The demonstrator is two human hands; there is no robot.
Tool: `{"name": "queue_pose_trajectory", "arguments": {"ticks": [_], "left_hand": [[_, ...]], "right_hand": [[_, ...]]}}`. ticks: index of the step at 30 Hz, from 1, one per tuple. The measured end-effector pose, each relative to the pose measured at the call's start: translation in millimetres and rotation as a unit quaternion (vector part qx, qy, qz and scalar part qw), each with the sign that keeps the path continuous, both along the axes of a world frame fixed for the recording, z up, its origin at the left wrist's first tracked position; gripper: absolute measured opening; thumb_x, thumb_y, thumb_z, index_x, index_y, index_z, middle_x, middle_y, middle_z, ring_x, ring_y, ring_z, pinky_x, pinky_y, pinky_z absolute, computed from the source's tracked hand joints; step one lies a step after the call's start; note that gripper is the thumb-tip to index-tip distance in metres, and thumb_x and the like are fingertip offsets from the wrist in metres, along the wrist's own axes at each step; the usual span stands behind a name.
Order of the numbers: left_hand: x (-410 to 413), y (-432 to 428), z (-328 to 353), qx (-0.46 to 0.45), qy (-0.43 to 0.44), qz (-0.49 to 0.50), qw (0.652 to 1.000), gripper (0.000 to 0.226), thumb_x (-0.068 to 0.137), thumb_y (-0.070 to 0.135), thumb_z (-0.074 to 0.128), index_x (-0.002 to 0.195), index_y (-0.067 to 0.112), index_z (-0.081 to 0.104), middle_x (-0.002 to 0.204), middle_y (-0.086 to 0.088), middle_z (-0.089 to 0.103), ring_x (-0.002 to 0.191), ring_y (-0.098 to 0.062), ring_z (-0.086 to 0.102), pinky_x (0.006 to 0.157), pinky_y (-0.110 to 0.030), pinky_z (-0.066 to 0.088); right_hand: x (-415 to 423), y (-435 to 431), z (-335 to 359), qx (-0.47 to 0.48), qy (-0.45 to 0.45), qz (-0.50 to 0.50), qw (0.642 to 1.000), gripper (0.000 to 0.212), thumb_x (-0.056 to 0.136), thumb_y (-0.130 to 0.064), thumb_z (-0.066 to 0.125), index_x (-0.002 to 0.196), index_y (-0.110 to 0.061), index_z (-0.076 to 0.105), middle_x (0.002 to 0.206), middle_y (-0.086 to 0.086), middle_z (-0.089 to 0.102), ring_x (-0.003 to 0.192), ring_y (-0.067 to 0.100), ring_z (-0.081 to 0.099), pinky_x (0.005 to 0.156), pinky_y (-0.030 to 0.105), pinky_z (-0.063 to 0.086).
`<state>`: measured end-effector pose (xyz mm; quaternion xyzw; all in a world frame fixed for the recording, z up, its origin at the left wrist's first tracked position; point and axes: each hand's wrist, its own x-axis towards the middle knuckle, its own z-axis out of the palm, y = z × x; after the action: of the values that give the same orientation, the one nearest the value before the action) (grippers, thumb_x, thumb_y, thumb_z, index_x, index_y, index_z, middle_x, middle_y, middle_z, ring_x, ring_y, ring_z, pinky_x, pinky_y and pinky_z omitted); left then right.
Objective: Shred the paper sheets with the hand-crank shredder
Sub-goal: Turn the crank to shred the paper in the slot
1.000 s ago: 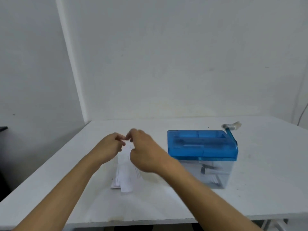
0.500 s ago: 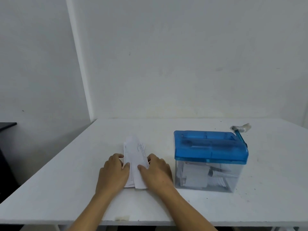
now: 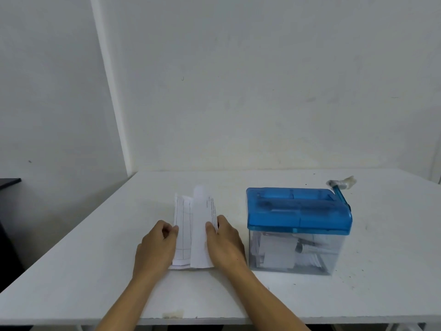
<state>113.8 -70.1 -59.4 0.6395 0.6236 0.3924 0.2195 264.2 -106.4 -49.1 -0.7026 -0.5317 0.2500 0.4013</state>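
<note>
the sheets (image 3: 191, 230) lie as a small loose stack on the white table (image 3: 95, 271), near its front edge, just left of the shredder (image 3: 298, 225) and apart from it. the top sheet bows upward at its far end. printed lines and a ruled grid show on the paper, but the text is too small to read and the sheet count cannot be told. the left hand (image 3: 155, 247) grips the stack's left edge: fingers curled, thumb tip against the paper, fingertips hidden behind the knuckles. the right hand (image 3: 225, 244) pinches the right edge, with the thumb on top of the upper sheet and the fingers curled at the side; whether they reach under the stack is hidden. both arms (image 3: 124, 304) are cut off by the bottom edge. the shredder stands upright, a blue lid (image 3: 286, 206) over a clear bin (image 3: 334, 259). the crank (image 3: 340, 199) rises at the lid's far right corner, and its pale knob (image 3: 347, 183) points right. the feed slot is hard to make out through the tinted lid. pale paper pieces (image 3: 276, 258) show inside the bin, blurred by its wall. a dark object (image 3: 9, 181) is cut off at the left edge. a scrap of tape (image 3: 173, 314) sits on the table's front edge.
</note>
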Motion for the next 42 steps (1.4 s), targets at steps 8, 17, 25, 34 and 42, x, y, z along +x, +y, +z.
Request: {"name": "queue_pose_trajectory", "arguments": {"ticks": [8,17,25,34,42], "left_hand": [[0,-7,7,0.043,-0.138,-0.039,0.989,0.024,0.103,0.023,0.050,0.084,0.012,0.059,0.081,-0.009,0.063,0.071,-0.018,0.055,0.061,-0.027,0.040],[0,-17,10,0.118,-0.170,-0.068,0.976,0.025,0.105,0.023,0.045,0.083,0.015,0.054,0.071,-0.008,0.055,0.057,-0.010,0.044,0.056,-0.026,0.036],[7,-27,22,0.065,-0.223,-0.099,0.968,0.032,0.102,0.043,0.040,0.097,0.022,0.063,0.083,0.010,0.071,0.078,-0.008,0.068,0.069,-0.028,0.054],[32,-42,108,0.053,-0.285,-0.163,0.943,0.026,0.106,0.023,0.041,0.116,0.031,0.064,0.106,0.010,0.071,0.090,-0.009,0.069,0.074,-0.026,0.052],[107,-49,183,0.059,-0.256,-0.195,0.945,0.022,0.107,0.032,0.038,0.094,0.028,0.055,0.094,0.009,0.059,0.082,-0.009,0.058,0.065,-0.024,0.048]], "right_hand": [[0,0,6,0.028,0.087,0.012,0.996,0.025,0.103,-0.044,0.038,0.116,-0.027,0.053,0.115,-0.007,0.062,0.097,0.011,0.063,0.085,0.031,0.057],[-27,4,28,0.027,0.222,0.060,0.973,0.033,0.103,-0.034,0.046,0.132,-0.023,0.036,0.127,-0.005,0.054,0.107,0.016,0.057,0.078,0.022,0.051],[-34,-6,36,0.084,0.152,0.120,0.977,0.044,0.103,-0.026,0.047,0.143,-0.028,0.030,0.144,-0.003,0.048,0.121,0.020,0.055,0.099,0.034,0.053],[-7,-37,114,0.164,0.099,0.190,0.963,0.048,0.100,-0.020,0.044,0.145,-0.030,0.030,0.130,-0.008,0.049,0.108,0.009,0.054,0.074,0.013,0.046],[76,-77,179,0.052,0.003,0.127,0.991,0.014,0.096,-0.025,0.052,0.095,-0.017,0.063,0.089,0.000,0.063,0.073,0.013,0.053,0.070,0.029,0.042]]}}
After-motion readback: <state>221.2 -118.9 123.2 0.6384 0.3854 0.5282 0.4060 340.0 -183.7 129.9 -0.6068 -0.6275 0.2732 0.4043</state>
